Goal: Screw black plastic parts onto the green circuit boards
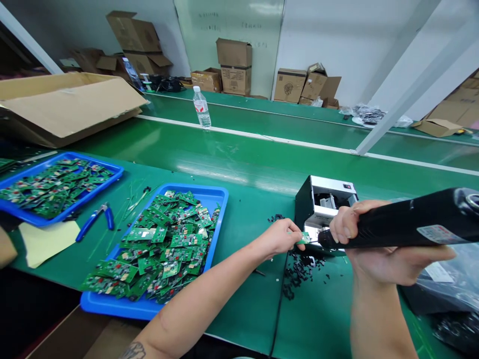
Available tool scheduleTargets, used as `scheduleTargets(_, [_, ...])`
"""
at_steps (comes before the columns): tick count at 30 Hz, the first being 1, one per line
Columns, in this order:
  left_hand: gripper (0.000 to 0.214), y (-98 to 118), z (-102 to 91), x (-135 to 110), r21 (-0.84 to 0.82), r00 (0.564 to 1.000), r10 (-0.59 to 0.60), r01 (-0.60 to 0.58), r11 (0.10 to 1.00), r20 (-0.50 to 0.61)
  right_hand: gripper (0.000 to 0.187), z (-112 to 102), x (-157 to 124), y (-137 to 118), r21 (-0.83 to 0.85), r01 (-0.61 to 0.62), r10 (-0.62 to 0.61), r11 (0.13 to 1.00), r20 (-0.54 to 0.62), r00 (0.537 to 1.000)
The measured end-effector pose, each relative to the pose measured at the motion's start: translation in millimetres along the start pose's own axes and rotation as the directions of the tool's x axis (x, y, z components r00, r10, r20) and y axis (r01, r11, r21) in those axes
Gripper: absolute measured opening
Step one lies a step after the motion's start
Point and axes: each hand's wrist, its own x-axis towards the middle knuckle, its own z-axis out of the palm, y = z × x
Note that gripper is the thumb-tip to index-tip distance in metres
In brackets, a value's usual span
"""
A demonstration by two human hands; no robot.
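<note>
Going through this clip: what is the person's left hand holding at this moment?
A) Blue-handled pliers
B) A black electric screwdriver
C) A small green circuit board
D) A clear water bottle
C. The left hand pinches the small green circuit board at its fingertips, while the right hand grips the black electric screwdriver.
</note>
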Motion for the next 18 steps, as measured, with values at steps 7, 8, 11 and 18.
scheduleTargets(7, [0.011,7.8,-4.2,-1.2,-0.125,0.998,-0.043,0.048,0.991,0.035,0.064,-33.3,-0.4,-18.0,-0.022,-0.077,0.066,0.997,-0.315,0.947])
scheduleTargets(8, [0.01,7.9,-5.9,1.6,-0.165,0.999,-0.047,0.049,0.985,0.013,0.062,-45.3,-1.7,-16.9,-0.03,-0.128,0.11,0.991,-0.345,0.932])
scheduleTargets(11, [0.011,4.6,-13.6,14.4,-0.32,0.993,-0.07,0.037,0.947,-0.091,0.054,-88.4,-13.8,-0.5,0.01,-0.322,0.301,0.947,-0.382,0.874])
scheduleTargets(18, [0.033,-6.1,-40.4,42.3,-0.565,0.971,-0.13,-0.007,0.825,-0.203,0.033,-165.9,-55.5,79.1,-0.501,-0.212,0.031,0.839,-0.345,0.938])
